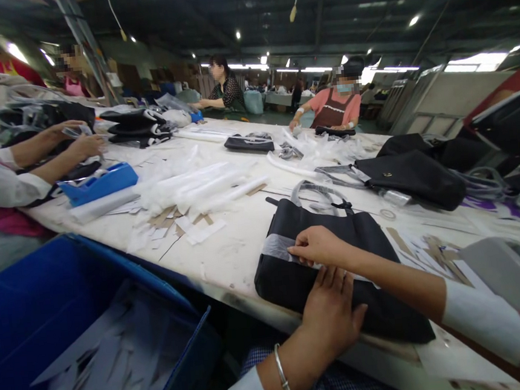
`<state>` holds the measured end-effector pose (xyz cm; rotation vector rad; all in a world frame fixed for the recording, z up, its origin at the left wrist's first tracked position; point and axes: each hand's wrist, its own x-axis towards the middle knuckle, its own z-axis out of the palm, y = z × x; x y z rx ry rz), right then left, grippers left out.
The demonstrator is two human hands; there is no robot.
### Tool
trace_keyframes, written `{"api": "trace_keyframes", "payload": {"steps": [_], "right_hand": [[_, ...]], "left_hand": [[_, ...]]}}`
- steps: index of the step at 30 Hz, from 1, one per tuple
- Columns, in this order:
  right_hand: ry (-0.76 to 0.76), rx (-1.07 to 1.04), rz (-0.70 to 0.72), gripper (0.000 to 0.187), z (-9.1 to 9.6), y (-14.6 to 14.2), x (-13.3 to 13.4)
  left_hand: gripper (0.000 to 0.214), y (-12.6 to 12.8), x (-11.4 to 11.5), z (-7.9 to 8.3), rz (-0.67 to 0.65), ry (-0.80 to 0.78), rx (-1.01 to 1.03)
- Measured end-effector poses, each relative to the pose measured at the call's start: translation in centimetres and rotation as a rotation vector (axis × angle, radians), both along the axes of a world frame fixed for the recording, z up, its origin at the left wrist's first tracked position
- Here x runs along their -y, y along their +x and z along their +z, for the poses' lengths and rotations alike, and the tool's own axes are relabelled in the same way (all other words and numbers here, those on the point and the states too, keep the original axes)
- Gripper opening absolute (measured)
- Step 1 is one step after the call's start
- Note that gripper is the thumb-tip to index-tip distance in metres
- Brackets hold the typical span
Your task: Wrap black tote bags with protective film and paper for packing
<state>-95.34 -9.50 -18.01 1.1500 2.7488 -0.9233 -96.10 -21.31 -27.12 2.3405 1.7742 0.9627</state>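
A black handbag (290, 283) lies flat at the table's near edge, its handles (317, 196) wrapped in clear film and pointing away from me. A translucent whitish strip (276, 249) runs across its upper side. My right hand (321, 247) is closed in a pinch at this strip, near the bag's middle. Just below, my left hand (329, 307) lies palm down on the bag, fingers stretched out and touching the strip's lower edge. A metal bracelet (282, 375) circles my left wrist.
A blue bin (78, 253) of paper scraps stands at left. A blue tape dispenser (99, 185), white plastic sleeves (195, 185) and cardboard scraps (178, 220) lie on the table. Another black bag (413, 175) lies at right. Co-workers' hands (85, 143) work at left; a person (338, 100) stands opposite.
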Motion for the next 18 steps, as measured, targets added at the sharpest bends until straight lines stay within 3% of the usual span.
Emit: {"api": "trace_keyframes", "payload": {"steps": [3,10,18], "right_hand": [[0.049,0.068,0.070,0.036,0.7,-0.4,-0.2],[-0.063,0.201,0.047,0.031,2.3,-1.4,0.3],[0.157,0.389,0.145,0.034,3.0,-2.0,-0.2]], "left_hand": [[0.059,0.0,0.0,-0.2,0.005,0.012,-0.023],[0.061,-0.1,0.0,-0.3,0.005,0.036,-0.019],[0.062,0.0,-0.1,-0.5,0.006,0.011,-0.044]]}}
